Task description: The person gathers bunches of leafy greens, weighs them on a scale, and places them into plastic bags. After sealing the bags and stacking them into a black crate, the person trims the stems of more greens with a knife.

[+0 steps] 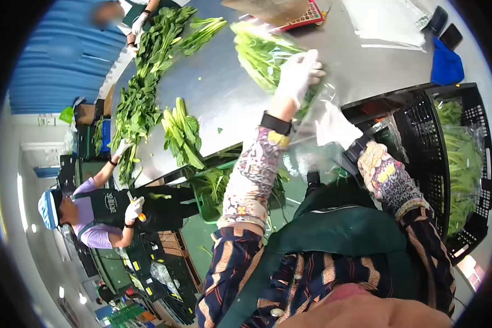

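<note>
From my remote station, largest first: I log a grey metal desk (222, 97) across the upper half of the frame. At right, a black crate (480, 117) holds bagged leafy greens. A long heap of loose greens (134, 106) runs along the desk at upper left. A co-worker (106, 210) in a blue cap is at its lower end. The clear bag of greens (257, 54) is at upper centre, over the desk; a loose bunch (181, 134) lies on the desk to its lower left. Left hand (299, 75), white-gloved: at the bag, fingers bent; I cannot tell whether it grips. Right hand (338, 128), also gloved: beside loose clear film, blurred; finger state cannot be told. A blue cloth (447, 63) lies at upper right, near a dark phone (451, 36)
</note>
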Action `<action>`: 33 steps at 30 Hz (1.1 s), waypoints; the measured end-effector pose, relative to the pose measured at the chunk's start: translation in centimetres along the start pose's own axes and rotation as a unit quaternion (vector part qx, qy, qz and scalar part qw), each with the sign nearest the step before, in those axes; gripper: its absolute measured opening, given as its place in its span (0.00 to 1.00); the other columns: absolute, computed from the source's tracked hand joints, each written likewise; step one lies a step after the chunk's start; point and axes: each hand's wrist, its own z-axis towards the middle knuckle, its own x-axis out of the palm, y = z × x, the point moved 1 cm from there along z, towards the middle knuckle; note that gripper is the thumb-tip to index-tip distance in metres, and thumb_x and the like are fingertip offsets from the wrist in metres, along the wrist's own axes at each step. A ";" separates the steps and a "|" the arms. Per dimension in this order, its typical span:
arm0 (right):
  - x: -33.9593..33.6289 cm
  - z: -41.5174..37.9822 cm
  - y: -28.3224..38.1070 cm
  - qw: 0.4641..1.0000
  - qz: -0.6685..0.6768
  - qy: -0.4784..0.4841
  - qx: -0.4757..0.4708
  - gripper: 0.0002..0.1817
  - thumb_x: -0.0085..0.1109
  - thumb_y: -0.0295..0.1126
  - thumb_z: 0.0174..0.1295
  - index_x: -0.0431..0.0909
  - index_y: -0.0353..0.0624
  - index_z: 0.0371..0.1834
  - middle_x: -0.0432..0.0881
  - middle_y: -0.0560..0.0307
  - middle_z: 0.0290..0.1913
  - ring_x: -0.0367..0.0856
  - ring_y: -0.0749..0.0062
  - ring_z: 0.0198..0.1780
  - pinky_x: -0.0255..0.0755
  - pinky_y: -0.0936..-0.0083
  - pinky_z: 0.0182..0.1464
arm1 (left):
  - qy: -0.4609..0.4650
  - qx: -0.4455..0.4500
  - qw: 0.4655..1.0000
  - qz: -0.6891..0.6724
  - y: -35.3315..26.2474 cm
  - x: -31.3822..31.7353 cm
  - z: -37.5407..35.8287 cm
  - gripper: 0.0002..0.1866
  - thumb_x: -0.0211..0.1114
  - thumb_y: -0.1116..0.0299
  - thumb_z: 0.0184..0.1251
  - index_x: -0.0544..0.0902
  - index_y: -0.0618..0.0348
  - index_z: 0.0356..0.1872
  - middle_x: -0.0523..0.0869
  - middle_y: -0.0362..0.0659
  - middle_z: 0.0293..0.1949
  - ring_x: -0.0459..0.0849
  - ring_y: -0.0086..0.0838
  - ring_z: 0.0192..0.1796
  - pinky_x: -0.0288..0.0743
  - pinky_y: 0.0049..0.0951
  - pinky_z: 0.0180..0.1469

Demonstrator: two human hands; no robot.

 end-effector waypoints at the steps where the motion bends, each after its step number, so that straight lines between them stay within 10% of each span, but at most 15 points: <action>1: 0.6 -0.2 -0.8 0.994 0.064 0.018 -0.081 0.22 0.47 0.45 0.66 0.68 0.41 0.55 0.78 0.51 0.44 0.76 0.59 0.53 0.68 0.53 0.59 | -0.002 -0.019 1.000 0.012 1.3 0.9 0.5 0.27 0.63 0.57 0.62 0.71 0.71 0.51 0.82 0.47 0.37 0.82 0.26 0.36 0.75 0.25 0.37; 2: 0.7 -1.5 -1.9 0.906 0.415 0.028 0.074 0.23 0.49 0.46 0.65 0.69 0.39 0.55 0.78 0.50 0.46 0.77 0.57 0.52 0.67 0.54 0.60 | -0.047 0.043 0.988 0.139 4.3 1.3 1.4 0.30 0.62 0.57 0.64 0.66 0.65 0.60 0.80 0.43 0.39 0.79 0.23 0.40 0.74 0.23 0.43; 3: 0.7 -3.1 -1.7 0.678 0.701 0.033 0.218 0.25 0.51 0.47 0.63 0.69 0.37 0.54 0.79 0.50 0.47 0.77 0.55 0.51 0.67 0.56 0.60 | 0.031 0.103 0.990 0.092 2.5 3.1 -1.7 0.31 0.63 0.57 0.63 0.65 0.66 0.62 0.78 0.42 0.40 0.78 0.24 0.43 0.73 0.23 0.47; 9: -3.5 -14.8 -0.4 0.829 0.482 0.007 0.283 0.17 0.49 0.38 0.67 0.76 0.35 0.48 0.81 0.54 0.43 0.80 0.73 0.44 0.75 0.79 0.45 | 0.049 0.266 0.840 0.471 8.2 3.9 -13.7 0.47 0.74 0.52 0.41 0.64 0.62 0.64 0.68 0.54 0.62 0.66 0.46 0.64 0.59 0.42 0.64; 13: -3.6 -17.3 1.7 0.821 0.404 0.041 0.400 0.17 0.44 0.38 0.70 0.76 0.34 0.46 0.82 0.56 0.38 0.79 0.78 0.39 0.71 0.82 0.44 | 0.002 0.180 0.773 0.608 9.4 2.1 -17.2 0.56 0.76 0.47 0.32 0.60 0.60 0.66 0.60 0.55 0.65 0.58 0.49 0.66 0.52 0.48 0.64; 21: -4.5 -16.9 3.7 0.884 0.348 -0.027 0.312 0.16 0.43 0.37 0.69 0.75 0.40 0.51 0.80 0.63 0.38 0.76 0.83 0.42 0.67 0.84 0.47 | 0.085 0.155 0.755 0.632 13.9 2.8 -17.2 0.55 0.78 0.52 0.29 0.61 0.55 0.65 0.60 0.54 0.64 0.56 0.48 0.67 0.49 0.49 0.63; 27: -3.0 -16.4 0.9 0.793 0.286 -0.147 0.517 0.17 0.46 0.37 0.67 0.73 0.38 0.52 0.78 0.57 0.47 0.78 0.77 0.48 0.68 0.79 0.52 | 0.124 0.167 0.728 0.653 17.2 2.8 -15.9 0.49 0.77 0.58 0.33 0.64 0.54 0.63 0.63 0.52 0.63 0.57 0.47 0.68 0.51 0.50 0.64; 29: -2.9 -16.1 0.6 0.810 0.463 -0.195 0.301 0.15 0.49 0.33 0.65 0.73 0.36 0.50 0.79 0.60 0.43 0.77 0.81 0.41 0.70 0.83 0.45 | 0.061 0.228 0.707 0.666 18.6 2.6 -15.8 0.47 0.76 0.59 0.34 0.65 0.55 0.62 0.64 0.52 0.63 0.57 0.47 0.67 0.51 0.50 0.63; 33: -2.9 -16.4 -0.3 0.828 0.419 -0.156 0.336 0.14 0.54 0.30 0.62 0.75 0.34 0.48 0.80 0.59 0.38 0.78 0.81 0.37 0.71 0.86 0.42 | 0.024 0.187 0.775 0.603 16.7 2.8 -15.7 0.42 0.74 0.60 0.39 0.67 0.58 0.60 0.68 0.52 0.58 0.63 0.45 0.63 0.54 0.48 0.59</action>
